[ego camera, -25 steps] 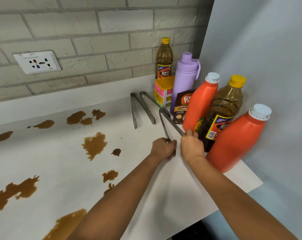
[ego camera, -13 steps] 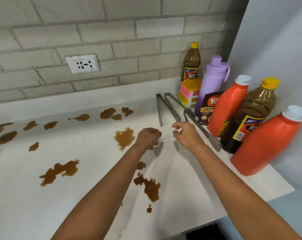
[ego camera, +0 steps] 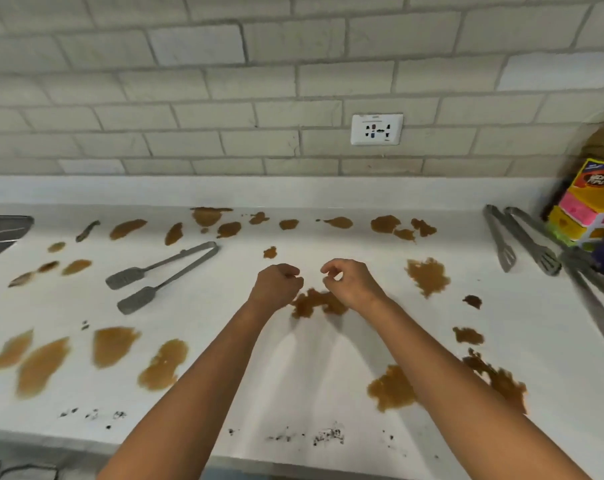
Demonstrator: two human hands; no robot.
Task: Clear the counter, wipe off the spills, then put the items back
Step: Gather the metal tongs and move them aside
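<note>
Still clearing: left hand (ego camera: 279, 285) fisted on nothing, right hand (ego camera: 349, 283) loosely curled and empty above spills (ego camera: 317, 302), stray tongs (ego camera: 162, 276) probably needing lifting next.

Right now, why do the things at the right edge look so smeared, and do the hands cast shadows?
Head view: the bottle and right-edge tongs are smeared by motion blur; the wide lens bends the counter. Soft shadows fall below both forearms; no glare.
</note>
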